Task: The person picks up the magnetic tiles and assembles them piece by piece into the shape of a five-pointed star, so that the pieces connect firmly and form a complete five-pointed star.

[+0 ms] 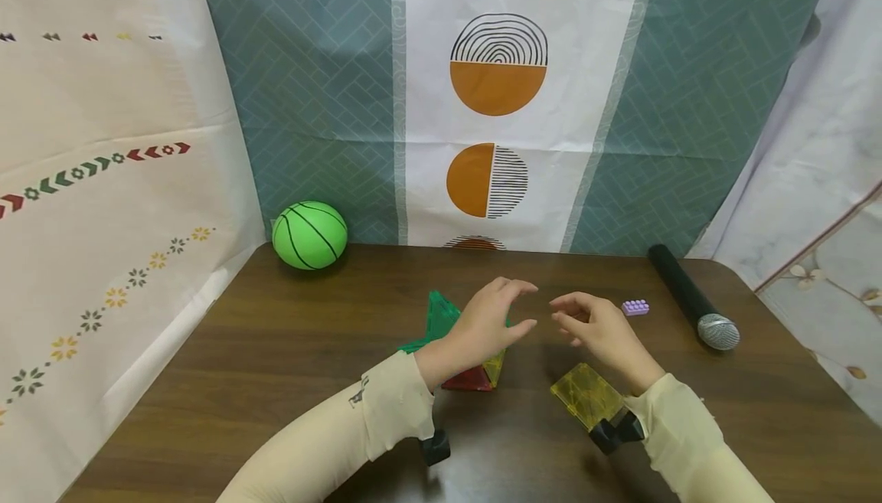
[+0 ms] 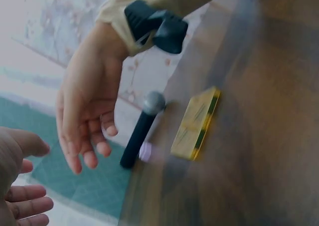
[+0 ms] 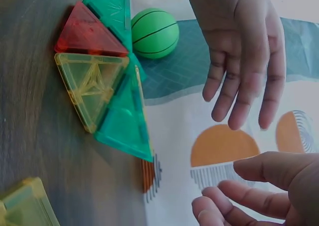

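- The left hand [image 1: 482,327] hovers over the tabletop [image 1: 276,350] with its fingers [image 3: 239,91] loosely spread and gripping nothing; the right hand [image 1: 599,331] faces it, fingers [image 2: 84,146] relaxed and slightly curled, also empty.
- Risk, as I judge it: the cluster of triangle tiles [image 3: 107,81] lies just beneath and behind the left fingers, so a careless drop of that wrist could knock the propped green piece over or scatter the joined tiles.
- A second risk: the yellow square tile [image 1: 587,394] sits under the right wrist, near the strapped camera; a sweep of the sleeve could push it along the tabletop.
- The small purple brick [image 1: 635,307] and the microphone [image 1: 692,308] lie just beyond the right fingers; a wide reach could roll the microphone.
- The triangle tiles look translucent: green, red and yellow, with ribbed insides, edges touching, one green tile tilted up.
- The green ball [image 1: 309,234] rests well beyond the left fingers, by the backdrop.
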Tool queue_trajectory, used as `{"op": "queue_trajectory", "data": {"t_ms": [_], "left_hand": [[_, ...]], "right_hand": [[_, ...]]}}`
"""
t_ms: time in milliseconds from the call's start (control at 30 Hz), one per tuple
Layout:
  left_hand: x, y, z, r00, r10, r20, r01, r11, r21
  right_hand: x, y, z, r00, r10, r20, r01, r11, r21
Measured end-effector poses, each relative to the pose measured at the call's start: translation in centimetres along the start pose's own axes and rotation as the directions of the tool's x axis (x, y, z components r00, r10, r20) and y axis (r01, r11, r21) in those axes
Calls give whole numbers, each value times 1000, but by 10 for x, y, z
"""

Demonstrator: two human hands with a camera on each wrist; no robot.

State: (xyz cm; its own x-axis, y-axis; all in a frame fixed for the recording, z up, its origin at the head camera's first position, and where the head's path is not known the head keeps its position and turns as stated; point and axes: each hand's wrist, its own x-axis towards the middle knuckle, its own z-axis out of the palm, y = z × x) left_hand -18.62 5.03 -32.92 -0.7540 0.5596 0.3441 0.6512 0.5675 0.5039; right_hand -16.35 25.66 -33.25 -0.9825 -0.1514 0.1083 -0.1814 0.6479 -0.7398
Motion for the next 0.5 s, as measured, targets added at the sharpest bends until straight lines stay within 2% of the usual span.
{"op": "queue_trajectory", "data": {"t_ms": [267, 500], "left_hand": [[-20, 15, 13, 996, 61, -72, -62, 998, -15], [-33, 21, 32, 995, 61, -77, -62, 998, -14]], "right_hand": [[-14, -6, -10, 1000, 8, 14, -7, 995, -101], [-27, 1, -16, 1000, -30, -3, 29, 974, -226]]}}
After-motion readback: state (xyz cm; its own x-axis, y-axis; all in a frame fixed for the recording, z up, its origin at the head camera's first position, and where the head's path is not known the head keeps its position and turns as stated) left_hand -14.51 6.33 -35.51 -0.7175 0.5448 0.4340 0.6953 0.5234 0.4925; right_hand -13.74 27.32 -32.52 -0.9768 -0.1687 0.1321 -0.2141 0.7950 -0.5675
